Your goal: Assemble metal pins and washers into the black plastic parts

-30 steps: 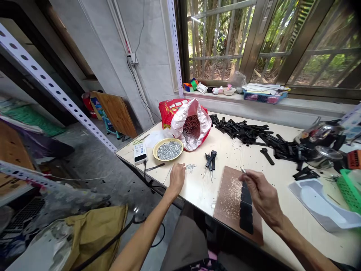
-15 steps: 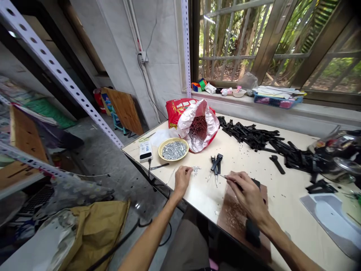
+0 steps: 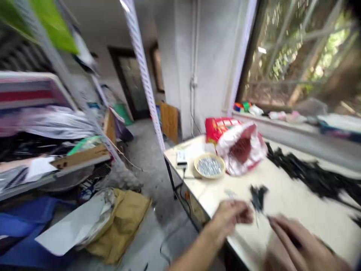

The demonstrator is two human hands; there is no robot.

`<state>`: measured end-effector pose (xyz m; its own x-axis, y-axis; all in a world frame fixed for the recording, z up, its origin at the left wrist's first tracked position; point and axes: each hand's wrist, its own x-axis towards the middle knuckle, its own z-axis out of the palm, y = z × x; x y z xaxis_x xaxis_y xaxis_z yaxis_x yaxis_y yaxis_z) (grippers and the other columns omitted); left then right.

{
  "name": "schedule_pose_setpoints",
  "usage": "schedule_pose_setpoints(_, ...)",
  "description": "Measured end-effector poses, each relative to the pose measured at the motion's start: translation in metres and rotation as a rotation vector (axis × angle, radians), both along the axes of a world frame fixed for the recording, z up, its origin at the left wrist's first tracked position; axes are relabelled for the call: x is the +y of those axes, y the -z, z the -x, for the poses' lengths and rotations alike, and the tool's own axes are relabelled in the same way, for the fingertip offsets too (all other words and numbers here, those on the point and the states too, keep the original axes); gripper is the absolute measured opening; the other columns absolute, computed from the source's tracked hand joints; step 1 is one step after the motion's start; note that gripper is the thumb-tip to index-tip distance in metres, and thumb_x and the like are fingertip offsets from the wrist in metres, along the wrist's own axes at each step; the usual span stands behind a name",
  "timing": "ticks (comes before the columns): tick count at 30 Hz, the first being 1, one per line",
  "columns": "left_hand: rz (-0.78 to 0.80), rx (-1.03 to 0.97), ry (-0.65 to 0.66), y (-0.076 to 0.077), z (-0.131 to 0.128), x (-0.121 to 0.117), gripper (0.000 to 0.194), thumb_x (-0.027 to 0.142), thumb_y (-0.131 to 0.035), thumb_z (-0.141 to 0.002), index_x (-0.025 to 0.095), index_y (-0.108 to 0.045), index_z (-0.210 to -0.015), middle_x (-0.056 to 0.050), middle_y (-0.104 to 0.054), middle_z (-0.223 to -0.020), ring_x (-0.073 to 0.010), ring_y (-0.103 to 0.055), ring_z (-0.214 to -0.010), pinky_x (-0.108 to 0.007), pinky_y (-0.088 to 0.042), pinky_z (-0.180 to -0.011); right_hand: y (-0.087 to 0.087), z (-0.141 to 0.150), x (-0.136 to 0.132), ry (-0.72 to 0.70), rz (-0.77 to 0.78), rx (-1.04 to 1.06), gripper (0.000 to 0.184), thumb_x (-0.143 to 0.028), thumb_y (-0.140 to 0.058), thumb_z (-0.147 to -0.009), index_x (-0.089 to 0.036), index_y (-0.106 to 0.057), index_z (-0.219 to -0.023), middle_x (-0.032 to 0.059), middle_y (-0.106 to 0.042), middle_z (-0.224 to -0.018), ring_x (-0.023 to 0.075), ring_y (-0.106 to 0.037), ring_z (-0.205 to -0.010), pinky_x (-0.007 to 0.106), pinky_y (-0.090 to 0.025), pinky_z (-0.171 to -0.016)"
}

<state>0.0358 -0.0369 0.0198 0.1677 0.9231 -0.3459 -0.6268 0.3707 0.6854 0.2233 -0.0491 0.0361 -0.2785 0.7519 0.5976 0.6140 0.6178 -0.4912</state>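
Head view: the right hand (image 3: 306, 241) pinches a thin tool (image 3: 265, 215), its tip near the black pieces (image 3: 257, 197); the left hand (image 3: 229, 218) has curled fingers, around what I cannot tell. Since the earlier frame, the hands have drawn closer together, and a leftward swing reveals more cluttered shelving (image 3: 84, 167).

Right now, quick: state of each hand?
Left hand: curled; too blurred to tell if it holds anything.
Right hand: closed, apparently on a thin tool, tip blurred.

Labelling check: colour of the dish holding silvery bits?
The dish is pale yellow; see the head view.
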Motion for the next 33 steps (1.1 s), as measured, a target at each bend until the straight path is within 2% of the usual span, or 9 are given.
schedule_pose_setpoints(2,-0.056,0.029,0.045,-0.016,0.003,0.002,0.042,0.039,-0.084,-0.052,0.006,-0.066,-0.072,-0.008,-0.067,-0.069,-0.0119,-0.061,-0.054,-0.025,-0.05,-0.058,-0.017,0.005,-0.004,0.057,0.03,-0.036,0.021,-0.035,-0.052,-0.088,-0.026,-0.066,-0.1,0.0039,-0.068,-0.094,0.0193,-0.066,-0.08,0.028,-0.053,-0.069)
schedule_pose_setpoints(5,-0.054,0.06,0.12,-0.026,-0.004,0.005,0.038,0.037,-0.082,-0.057,0.008,-0.066,-0.076,-0.007,-0.068,-0.069,-0.0117,-0.062,-0.055,-0.024,-0.051,-0.057,-0.033,0.006,-0.011,0.047,0.086,-0.072,0.021,-0.029,-0.046,-0.093,-0.023,-0.065,-0.098,0.0043,-0.067,-0.091,0.0158,-0.064,-0.081,0.025,-0.051,-0.072)
schedule_pose_setpoints(10,-0.07,0.042,0.223,-0.036,-0.017,-0.005,0.034,0.033,-0.082,-0.059,0.009,-0.064,-0.075,-0.005,-0.068,-0.068,-0.0102,-0.062,-0.054,-0.022,-0.051,-0.057,-0.047,-0.002,-0.025,0.13,0.053,-0.152,0.021,-0.027,-0.046,-0.094,-0.022,-0.066,-0.096,0.0045,-0.065,-0.089,0.014,-0.063,-0.078,0.023,-0.049,-0.068)
schedule_pose_setpoints(14,-0.118,0.107,0.241,-0.045,-0.021,-0.013,0.031,0.032,-0.08,-0.062,0.009,-0.065,-0.075,-0.005,-0.068,-0.069,-0.0098,-0.061,-0.054,-0.022,-0.051,-0.057,-0.053,-0.009,-0.036,0.165,0.01,-0.177,0.023,-0.028,-0.044,-0.094,-0.021,-0.067,-0.097,0.0044,-0.064,-0.087,0.0132,-0.062,-0.076,0.023,-0.047,-0.066)
schedule_pose_setpoints(20,-0.1,0.167,0.261,-0.049,-0.027,-0.016,0.035,0.035,-0.082,-0.057,0.009,-0.065,-0.073,-0.004,-0.067,-0.065,-0.0091,-0.06,-0.052,-0.022,-0.05,-0.056,-0.053,-0.014,-0.043,0.177,0.001,-0.182,0.026,-0.029,-0.042,-0.096,-0.022,-0.067,-0.095,0.0039,-0.063,-0.083,0.0126,-0.06,-0.074,0.023,-0.046,-0.065)
schedule_pose_setpoints(24,-0.092,0.197,0.263,-0.048,-0.033,-0.016,0.036,0.036,-0.082,-0.056,0.009,-0.065,-0.073,-0.005,-0.068,-0.066,-0.0091,-0.06,-0.053,-0.022,-0.05,-0.056,-0.049,-0.015,-0.043,0.221,-0.056,-0.273,0.025,-0.029,-0.043,-0.095,-0.021,-0.066,-0.091,0.004,-0.062,-0.082,0.013,-0.058,-0.073,0.024,-0.043,-0.066)
schedule_pose_setpoints(29,-0.16,0.29,0.24,-0.041,-0.037,-0.015,0.031,0.035,-0.078,-0.062,0.009,-0.066,-0.073,-0.004,-0.068,-0.066,-0.0095,-0.06,-0.053,-0.023,-0.051,-0.057,-0.041,-0.015,-0.043,0.331,-0.181,-0.465,0.019,-0.021,-0.047,-0.092,-0.02,-0.062,-0.082,0.0031,-0.059,-0.074,0.0152,-0.052,-0.07,0.027,-0.035,-0.064)
schedule_pose_setpoints(33,-0.242,0.36,0.212,-0.034,-0.04,-0.012,0.029,0.036,-0.074,-0.067,0.01,-0.066,-0.076,-0.004,-0.068,-0.068,-0.011,-0.062,-0.057,-0.024,-0.053,-0.061,-0.033,-0.016,-0.04,0.35,-0.191,-0.498,0.019,-0.019,-0.046,-0.093,-0.02,-0.059,-0.079,0.002,-0.056,-0.071,0.0143,-0.05,-0.067,0.027,-0.033,-0.062)
